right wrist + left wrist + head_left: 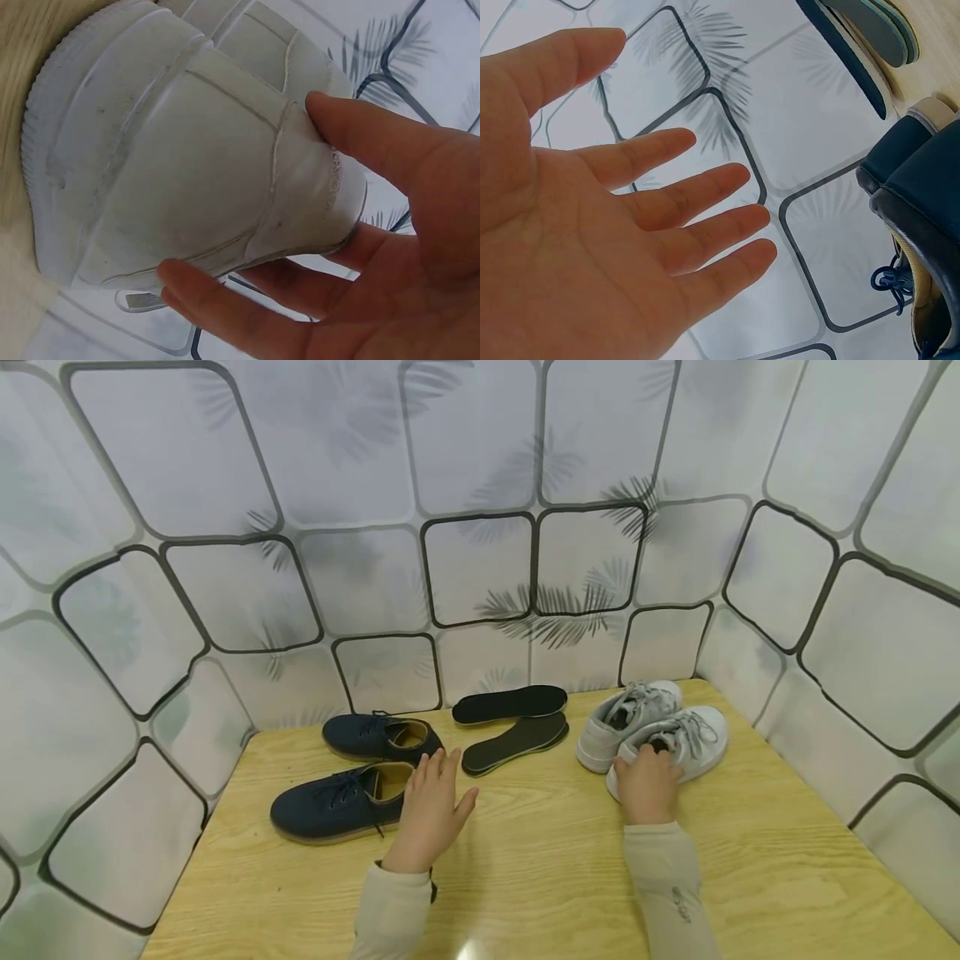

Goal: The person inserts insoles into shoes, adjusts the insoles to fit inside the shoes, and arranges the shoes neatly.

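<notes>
My right hand (648, 785) grips the heel of the nearer white sneaker (701, 737). In the right wrist view the thumb lies on one side of the heel (300, 195), and the fingers go round the collar and the other side. Its mate, another white sneaker (600, 735), stands just behind it. My left hand (433, 806) is spread with straight fingers, palm bare in the left wrist view, and holds nothing. It overlaps the heel of the nearer navy lace-up shoe (326, 802) in the head view. The second navy shoe (356, 735) sits behind that one.
Between the pairs lie black insoles (510, 703) and dark grey insoles (513, 745), stacked and overlapping. All rest on a light wooden table (540, 868). Patterned white walls (480, 568) close off the table's back and sides.
</notes>
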